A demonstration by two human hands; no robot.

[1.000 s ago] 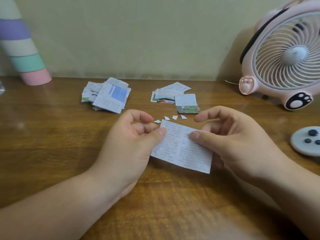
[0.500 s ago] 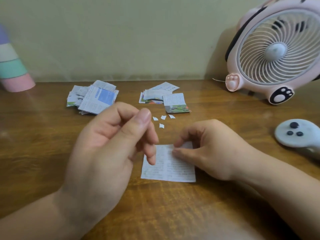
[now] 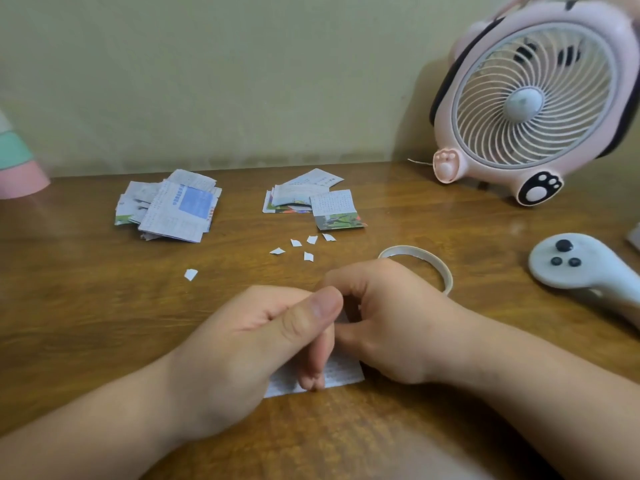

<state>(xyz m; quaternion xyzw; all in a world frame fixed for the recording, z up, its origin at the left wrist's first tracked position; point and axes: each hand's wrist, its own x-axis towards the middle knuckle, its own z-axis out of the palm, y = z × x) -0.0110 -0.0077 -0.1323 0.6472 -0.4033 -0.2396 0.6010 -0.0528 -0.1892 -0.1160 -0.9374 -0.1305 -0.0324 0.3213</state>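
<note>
The left hand (image 3: 256, 348) and right hand (image 3: 394, 327) meet on the table (image 3: 104, 341), fingers curled over a paper slip (image 3: 343, 375) that lies flat under the fingertips. Whether either hand actually pinches it, I cannot tell. Beyond the fingers lie a left pile (image 3: 169, 209) and a middle pile (image 3: 311, 202) of paper pieces, probably finished. Tiny torn scraps (image 3: 304, 245) just past the knuckles suggest corners already trimmed. This slip looks mid-work.

Curled left hand (image 3: 263, 344) against curled right hand (image 3: 391, 327).
</note>
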